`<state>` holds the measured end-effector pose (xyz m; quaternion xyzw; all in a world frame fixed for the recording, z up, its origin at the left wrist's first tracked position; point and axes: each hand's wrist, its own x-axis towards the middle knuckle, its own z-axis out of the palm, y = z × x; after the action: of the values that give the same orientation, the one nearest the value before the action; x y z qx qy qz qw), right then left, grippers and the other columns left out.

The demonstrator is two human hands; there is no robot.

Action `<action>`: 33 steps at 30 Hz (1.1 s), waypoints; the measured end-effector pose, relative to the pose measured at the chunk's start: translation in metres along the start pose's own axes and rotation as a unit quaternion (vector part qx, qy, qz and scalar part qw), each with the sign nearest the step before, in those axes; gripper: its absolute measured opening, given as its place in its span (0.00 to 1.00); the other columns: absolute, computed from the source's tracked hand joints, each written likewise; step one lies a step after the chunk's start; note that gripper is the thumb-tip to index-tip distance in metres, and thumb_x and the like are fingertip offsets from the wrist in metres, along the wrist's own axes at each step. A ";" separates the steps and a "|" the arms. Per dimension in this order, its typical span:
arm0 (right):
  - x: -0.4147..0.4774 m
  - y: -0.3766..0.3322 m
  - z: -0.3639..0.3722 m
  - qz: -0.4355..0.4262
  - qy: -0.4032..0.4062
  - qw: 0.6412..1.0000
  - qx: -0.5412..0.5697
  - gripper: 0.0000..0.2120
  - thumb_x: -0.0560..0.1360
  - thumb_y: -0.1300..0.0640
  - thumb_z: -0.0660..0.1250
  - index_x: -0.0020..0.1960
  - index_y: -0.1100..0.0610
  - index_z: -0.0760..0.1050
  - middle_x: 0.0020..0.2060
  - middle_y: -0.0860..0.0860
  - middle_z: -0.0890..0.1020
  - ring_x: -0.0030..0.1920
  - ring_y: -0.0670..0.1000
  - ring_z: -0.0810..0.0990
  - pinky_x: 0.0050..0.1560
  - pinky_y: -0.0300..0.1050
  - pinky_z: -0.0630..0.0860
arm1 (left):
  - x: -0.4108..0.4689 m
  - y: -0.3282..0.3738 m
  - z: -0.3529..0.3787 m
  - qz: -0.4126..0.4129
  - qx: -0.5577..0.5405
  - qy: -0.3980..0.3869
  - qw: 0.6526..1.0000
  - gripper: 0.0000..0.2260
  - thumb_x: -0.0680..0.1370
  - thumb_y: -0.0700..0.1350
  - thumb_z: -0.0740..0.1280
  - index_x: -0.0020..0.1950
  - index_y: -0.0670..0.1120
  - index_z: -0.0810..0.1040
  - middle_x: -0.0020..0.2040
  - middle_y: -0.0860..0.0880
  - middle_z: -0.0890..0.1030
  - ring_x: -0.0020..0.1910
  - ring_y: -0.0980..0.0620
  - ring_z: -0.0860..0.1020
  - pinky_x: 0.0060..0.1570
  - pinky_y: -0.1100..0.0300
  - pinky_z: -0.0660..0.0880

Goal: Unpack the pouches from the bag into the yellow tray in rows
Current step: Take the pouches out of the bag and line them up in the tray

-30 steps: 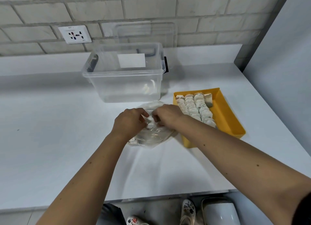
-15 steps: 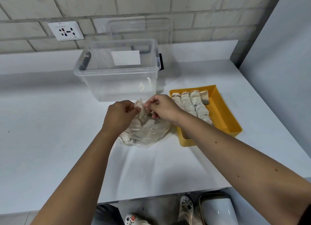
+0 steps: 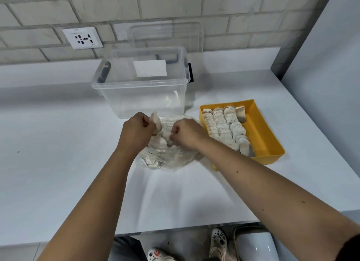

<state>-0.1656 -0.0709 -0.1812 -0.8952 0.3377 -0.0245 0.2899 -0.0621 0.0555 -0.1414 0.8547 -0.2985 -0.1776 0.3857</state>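
Head view: white table (image 3: 58,163); clear plastic storage box (image 3: 140,89) at back. Rectangular yellow plastic tray (image 3: 261,132), long axis running away from viewer, holds pale pouches in rows (image 3: 224,128). Clear crumpled plastic bag (image 3: 167,155) just left of it. Left hand (image 3: 136,132) pinches one upright pouch (image 3: 155,122); right hand (image 3: 187,134), fingers curled, grips the bag's mouth; both forearms reach forward.

Both hands (image 3: 136,132) (image 3: 187,134) grip at the bag (image 3: 167,155). Just beyond them the clear bin (image 3: 140,93) blocks the way; the yellow tray (image 3: 270,143) crowds the right. Left and toward the person, the table (image 3: 58,163) lies open.
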 end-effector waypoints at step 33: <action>0.012 -0.005 0.031 0.023 -0.019 0.997 0.077 0.07 0.75 0.51 0.68 0.45 0.53 0.83 0.38 0.50 0.85 0.43 0.53 0.83 0.48 0.48 0.79 | 0.009 -0.011 0.001 -0.053 -0.144 -0.034 0.988 0.05 0.78 0.39 0.64 0.49 0.42 0.80 0.48 0.39 0.84 0.44 0.42 0.85 0.44 0.52 0.83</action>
<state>-0.1453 -0.0595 -0.2063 -0.8623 0.3499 -0.0269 0.3650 -0.0513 0.0548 -0.1509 0.7983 -0.2371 -0.2682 0.4843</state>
